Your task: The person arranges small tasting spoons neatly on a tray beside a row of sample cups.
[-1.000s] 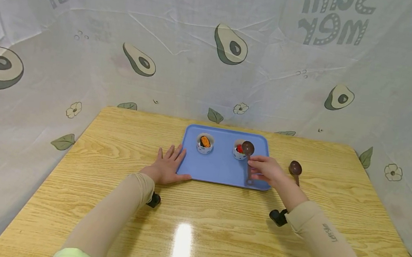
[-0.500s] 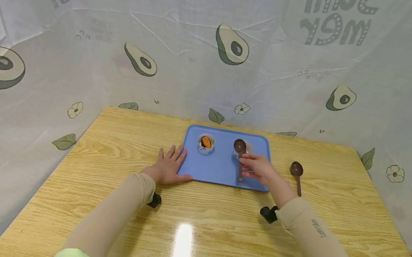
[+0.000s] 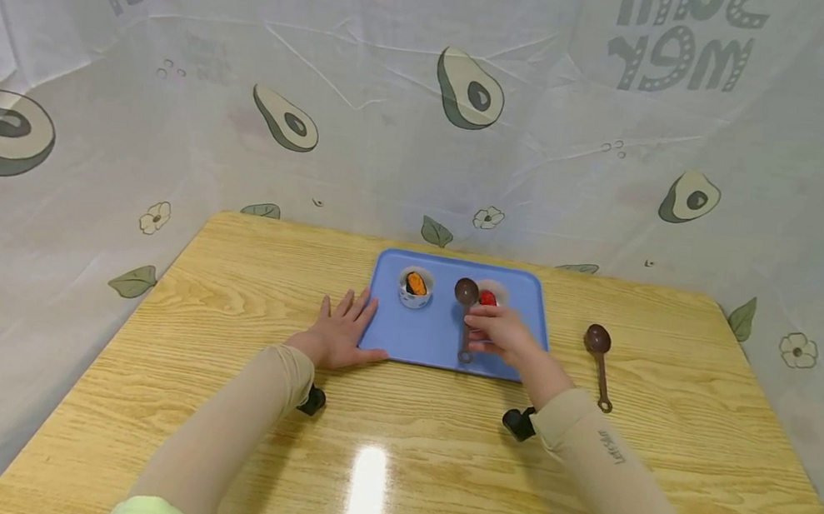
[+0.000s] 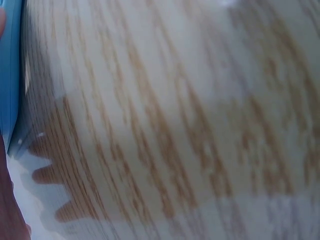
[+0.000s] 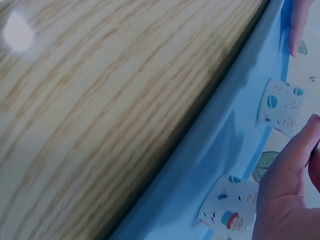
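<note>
My right hand (image 3: 502,333) pinches a brown measuring spoon (image 3: 467,293) by its handle over the blue tray (image 3: 426,342), bowl pointing away from me. Just right of the spoon's bowl stands a white patterned cup (image 3: 500,291) with a red piece (image 3: 486,297) in it, partly hidden by the hand. A second patterned cup (image 3: 413,299) at the tray's left holds an orange and black piece (image 3: 417,283). My left hand (image 3: 339,337) lies with fingers spread at the tray's left front corner, its thumb along the front edge. Both cups also show in the right wrist view.
Another brown spoon (image 3: 598,340) lies on the wooden table (image 3: 436,460) to the right of the tray. Behind the table hangs a white cloth (image 3: 362,160) with avocado prints. A black wrist device (image 3: 518,423) shows below the right wrist.
My right hand has carried the spoon leftward, from the right side of the red piece's cup across to its left. The left hand stays at the tray's corner.
</note>
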